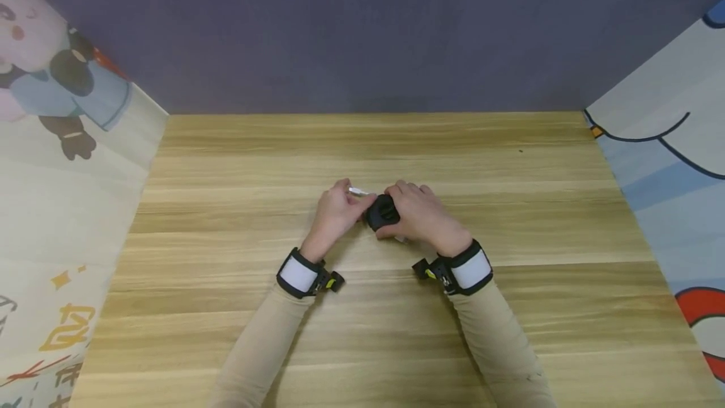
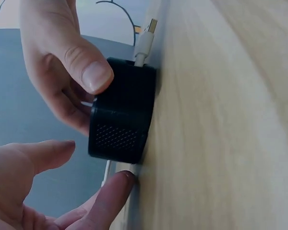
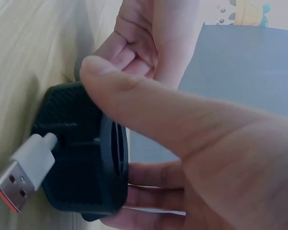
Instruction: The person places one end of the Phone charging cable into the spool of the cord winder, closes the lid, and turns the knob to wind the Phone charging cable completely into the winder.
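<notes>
A black, chunky-sided cable winder is near the middle of the wooden table, with a textured patch on its side. My right hand grips it, thumb on the near side and fingers round the far side. From the winder's near side sticks a white USB plug, its metal end bare. The cable's other white end shows at the far left, beside my left hand. In the left wrist view the left thumb and finger are spread apart, one fingertip low by the winder's lower edge.
The wooden table spreads out all round the hands. A dark grey panel stands along its far edge. Cartoon-printed panels flank it on the left and right. Both wrists wear black straps with small cameras.
</notes>
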Available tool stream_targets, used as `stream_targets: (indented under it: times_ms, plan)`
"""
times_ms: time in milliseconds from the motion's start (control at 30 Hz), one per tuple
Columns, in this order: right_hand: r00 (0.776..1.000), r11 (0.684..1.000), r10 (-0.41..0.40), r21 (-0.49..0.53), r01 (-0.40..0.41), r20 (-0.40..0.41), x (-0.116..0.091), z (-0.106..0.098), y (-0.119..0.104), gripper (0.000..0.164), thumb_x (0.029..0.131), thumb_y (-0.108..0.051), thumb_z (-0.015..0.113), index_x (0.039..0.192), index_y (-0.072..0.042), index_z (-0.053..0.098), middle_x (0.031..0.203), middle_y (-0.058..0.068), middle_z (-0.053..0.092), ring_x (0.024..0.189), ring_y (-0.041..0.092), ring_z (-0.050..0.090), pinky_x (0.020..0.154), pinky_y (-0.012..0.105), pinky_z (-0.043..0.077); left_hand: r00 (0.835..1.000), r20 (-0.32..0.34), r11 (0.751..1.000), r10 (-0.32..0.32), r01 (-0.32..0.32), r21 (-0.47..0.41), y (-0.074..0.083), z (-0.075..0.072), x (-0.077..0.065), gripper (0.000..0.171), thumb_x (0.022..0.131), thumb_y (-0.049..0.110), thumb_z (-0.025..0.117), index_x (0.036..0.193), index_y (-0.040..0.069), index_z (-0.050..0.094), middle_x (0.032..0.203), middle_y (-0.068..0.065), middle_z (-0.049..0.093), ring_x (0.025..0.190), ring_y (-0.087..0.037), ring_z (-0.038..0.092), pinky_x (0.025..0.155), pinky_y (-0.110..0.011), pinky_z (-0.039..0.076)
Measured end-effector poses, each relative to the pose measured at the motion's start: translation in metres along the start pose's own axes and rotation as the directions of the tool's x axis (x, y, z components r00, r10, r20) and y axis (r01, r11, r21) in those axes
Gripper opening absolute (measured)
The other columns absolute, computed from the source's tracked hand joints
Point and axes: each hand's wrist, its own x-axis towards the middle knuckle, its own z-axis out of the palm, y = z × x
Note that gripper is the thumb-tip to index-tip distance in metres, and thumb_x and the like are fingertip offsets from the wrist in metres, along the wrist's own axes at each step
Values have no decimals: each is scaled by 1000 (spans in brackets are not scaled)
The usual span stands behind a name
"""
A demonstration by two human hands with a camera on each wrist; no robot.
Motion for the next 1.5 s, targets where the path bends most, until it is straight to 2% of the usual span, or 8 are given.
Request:
stream_targets:
  times_ms: [200, 400, 500, 667, 867, 1100, 1333, 1500]
  plan:
    - [1000, 996, 13, 83, -12, -12, 2, -1, 10, 77, 95, -58, 68, 146, -1, 54, 144, 22, 57, 129, 41, 57, 110, 59, 44, 999, -41, 999, 34, -33, 41, 1, -7, 4, 83, 97, 43, 70, 145, -19, 41, 66, -6, 71, 48, -10, 55, 43, -24, 41]
    - [994, 992, -16, 125, 29, -105, 0, 4, 28, 65, 103, -48, 60, 142, 3, 56, 139, 25, 60, 126, 43, 59, 107, 60, 46, 993, -107, 998, 42, -37, 44, -3, -13, 7, 77, 95, 43, 72, 144, -12, 48, 86, -10, 77, 70, -19, 73, 70, -35, 61]
    - [985, 991, -36, 120, 58, -171, -2, 5, 38, 60, 104, -43, 61, 141, 4, 57, 138, 25, 61, 125, 43, 60, 106, 62, 46, 986, -146, 995, 84, -76, 59, -5, -17, 9, 72, 96, 40, 73, 143, -10, 51, 96, -13, 77, 78, -24, 76, 72, -38, 63]
    - [953, 993, -73, 63, 96, -295, -7, 9, 54, 55, 103, -38, 64, 139, 3, 58, 134, 23, 64, 124, 41, 61, 105, 63, 46, 963, -202, 982, 176, -156, 110, -7, -27, 11, 64, 97, 34, 73, 141, -7, 54, 102, -17, 77, 83, -27, 77, 70, -38, 64]
    - [895, 993, -102, 10, 118, -435, -10, 12, 68, 55, 99, -34, 71, 138, 2, 58, 127, 21, 66, 118, 40, 63, 103, 64, 46, 941, -232, 957, 245, -197, 211, -9, -41, 11, 60, 97, 33, 73, 139, -6, 58, 115, -22, 73, 101, -34, 73, 88, -45, 61]
    - [852, 995, -102, -36, 98, -513, -15, 14, 88, 59, 99, -34, 71, 142, 3, 54, 134, 24, 62, 125, 44, 57, 105, 63, 45, 894, -272, 899, 356, -249, 360, -13, -52, 13, 57, 94, 33, 75, 134, -6, 62, 129, -26, 67, 119, -42, 65, 102, -51, 54]
    - [800, 995, -104, -56, 88, -591, -19, 18, 106, 66, 95, -30, 75, 145, 4, 49, 140, 27, 55, 128, 46, 53, 105, 65, 43, 821, -281, 792, 497, -296, 534, -23, -62, 19, 59, 93, 39, 75, 127, -7, 66, 138, -28, 59, 130, -44, 55, 117, -59, 38]
    - [778, 995, -95, -74, 63, -621, -22, 23, 114, 70, 94, -30, 74, 148, 5, 46, 146, 29, 49, 135, 46, 47, 109, 65, 39, 808, -268, 737, 525, -274, 618, -37, -67, 20, 64, 93, 46, 70, 131, -6, 63, 147, -29, 51, 141, -45, 44, 123, -62, 24]
